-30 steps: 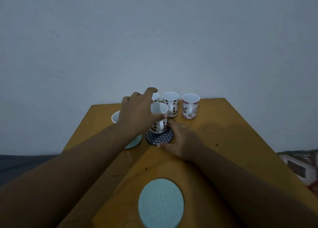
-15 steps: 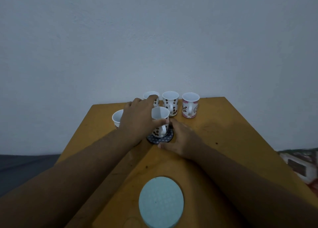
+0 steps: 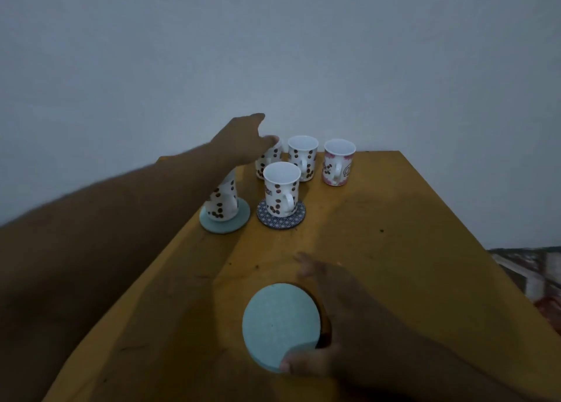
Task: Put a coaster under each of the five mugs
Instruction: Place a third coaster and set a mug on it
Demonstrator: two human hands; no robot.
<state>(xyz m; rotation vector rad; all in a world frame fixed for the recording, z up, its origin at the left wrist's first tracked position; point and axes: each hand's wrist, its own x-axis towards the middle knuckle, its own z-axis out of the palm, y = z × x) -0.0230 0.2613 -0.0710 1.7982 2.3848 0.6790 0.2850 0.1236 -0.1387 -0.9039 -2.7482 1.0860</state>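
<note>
Five mugs stand at the far end of the yellow table. A bean-patterned mug sits on a dark patterned coaster. To its left, another bean mug rests on a teal coaster. The back row holds a bean mug, a second bean mug and a pink mug, all without coasters. My left hand grips the rim of the back left mug, which leans. My right hand clasps the edge of a teal coaster near me; a dark edge shows beneath it.
A grey wall stands right behind the table's far edge. The table drops off on the left under my forearm and on the right, where patterned fabric lies lower down. Bare yellow tabletop lies between the mugs and the near coaster.
My left hand let go of the front mug, now standing on the dark coaster, and reached to the back left mug. My right hand drew back from the dark coaster to the near teal one.
</note>
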